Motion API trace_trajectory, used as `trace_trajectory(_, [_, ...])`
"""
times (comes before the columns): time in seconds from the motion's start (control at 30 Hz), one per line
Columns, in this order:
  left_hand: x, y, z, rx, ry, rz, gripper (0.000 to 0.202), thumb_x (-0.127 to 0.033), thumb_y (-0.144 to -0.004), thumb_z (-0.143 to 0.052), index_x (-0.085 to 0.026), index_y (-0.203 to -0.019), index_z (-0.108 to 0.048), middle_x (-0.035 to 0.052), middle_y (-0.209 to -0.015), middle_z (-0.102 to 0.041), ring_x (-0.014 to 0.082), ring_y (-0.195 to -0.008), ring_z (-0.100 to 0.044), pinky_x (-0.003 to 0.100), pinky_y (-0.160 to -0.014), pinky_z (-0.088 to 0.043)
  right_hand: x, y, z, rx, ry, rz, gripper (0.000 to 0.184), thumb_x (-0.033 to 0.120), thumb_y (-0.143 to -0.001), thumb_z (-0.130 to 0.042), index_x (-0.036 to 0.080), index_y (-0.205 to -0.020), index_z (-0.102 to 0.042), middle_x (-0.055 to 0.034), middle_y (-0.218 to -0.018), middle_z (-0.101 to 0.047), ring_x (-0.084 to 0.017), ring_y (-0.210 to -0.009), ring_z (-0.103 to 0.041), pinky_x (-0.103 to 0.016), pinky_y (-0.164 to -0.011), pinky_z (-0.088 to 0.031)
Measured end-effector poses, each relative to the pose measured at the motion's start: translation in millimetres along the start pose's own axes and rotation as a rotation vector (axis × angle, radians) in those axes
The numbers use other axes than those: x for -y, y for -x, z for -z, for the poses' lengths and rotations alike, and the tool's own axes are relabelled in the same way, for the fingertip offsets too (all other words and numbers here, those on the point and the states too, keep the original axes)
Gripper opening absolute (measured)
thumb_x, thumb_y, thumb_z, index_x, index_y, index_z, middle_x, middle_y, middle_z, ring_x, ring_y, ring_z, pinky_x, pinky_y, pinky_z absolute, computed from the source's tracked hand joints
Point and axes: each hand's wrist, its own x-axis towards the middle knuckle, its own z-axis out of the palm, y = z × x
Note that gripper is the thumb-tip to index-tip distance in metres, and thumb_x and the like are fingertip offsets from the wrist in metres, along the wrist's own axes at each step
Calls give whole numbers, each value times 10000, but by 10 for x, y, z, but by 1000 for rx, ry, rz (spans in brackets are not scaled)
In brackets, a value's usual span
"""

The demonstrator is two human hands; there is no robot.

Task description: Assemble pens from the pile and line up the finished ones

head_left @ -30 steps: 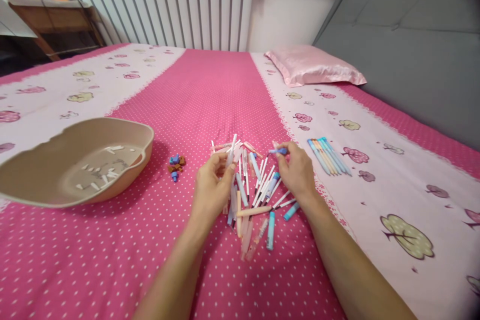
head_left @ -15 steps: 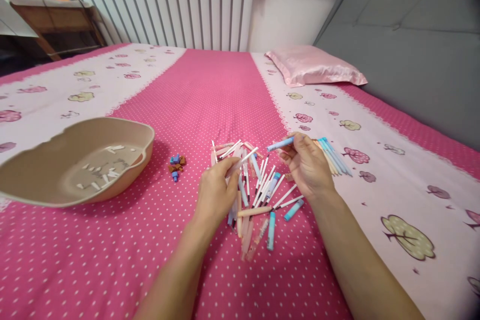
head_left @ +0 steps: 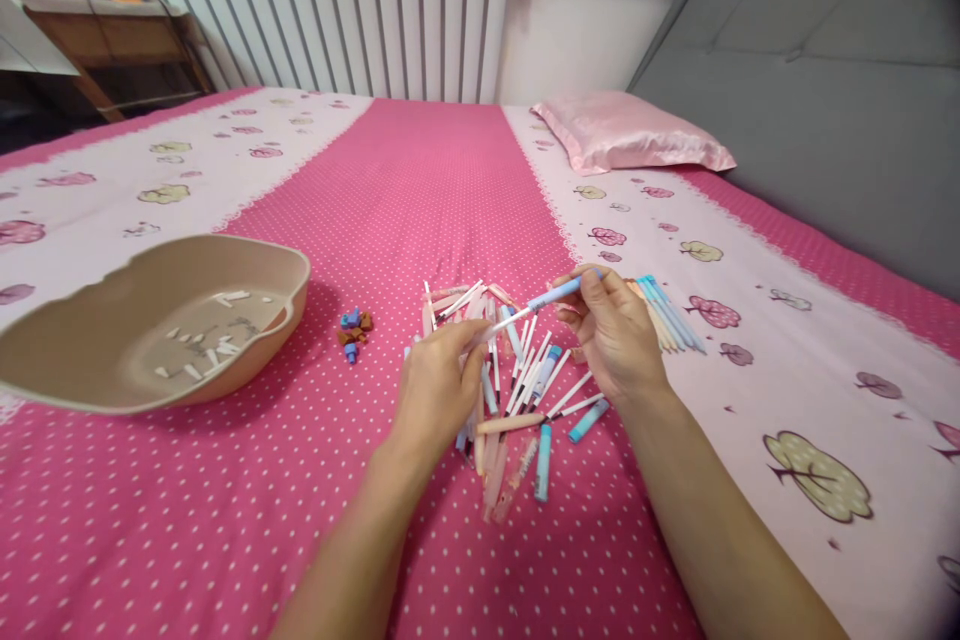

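My left hand is closed on a thin white pen refill that points up to the right. Pinched in the fingers of my right hand is a light-blue pen barrel. The refill's far end meets the barrel's near end, in line with it; how deep it sits inside I cannot tell. Below both hands lies a loose pile of white refills with dark tips, mixed with pink, peach and blue barrels. A turquoise barrel piece rests at the pile's near side.
Left of the pile are small brown and blue pieces and a beige basin holding small white bits. Beyond my right hand, blue and peach pens lie in a row. A pink pillow and grey headboard stand farther back.
The white refill and the blue barrel were apart; now their ends have come together in line. The refill has tilted flatter, and my left hand has shifted slightly.
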Motion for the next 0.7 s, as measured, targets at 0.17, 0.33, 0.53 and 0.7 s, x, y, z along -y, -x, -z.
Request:
trace_trajectory(0.17, [-5,1,7,7,-1,-25,281,-166,-822,-501,-165,-1051,-665,65,-1029,-712,211,-942,-647,326,-843,-482,-4,25,-25,52,83,-7,210,384,-758,-682,205,-840,-608,22,-788,-622,-77,-704,-578,-157,-578,-483])
trace_trajectory(0.33, [7,6,-7,32,-17,-66,294,-184,-832,-483,-187,-1075,-649,61,-985,-713,206,-886,-648,327,-799,-486,-11,62,-56,95,116,-16,239,334,-757,-691,222,-949,-602,17,-816,-660,-80,-713,-591,-174,-608,-486])
trace_trajectory(0.53, [4,21,-19,48,-47,-105,300,-202,-844,-467,-180,-1094,-631,68,-959,-707,210,-849,-643,324,-753,-479,2,109,-105,105,167,-34,330,274,-694,-739,219,-986,-598,-1,-855,-696,-115,-779,-628,-235,-694,-495])
trace_trajectory(0.7, [-3,14,-21,39,-28,-132,303,-207,-859,-454,-167,-1108,-621,78,-977,-701,209,-870,-640,319,-763,-473,-19,130,-122,154,173,-62,293,269,-708,-725,208,-970,-610,-15,-878,-710,-129,-827,-644,-264,-751,-495])
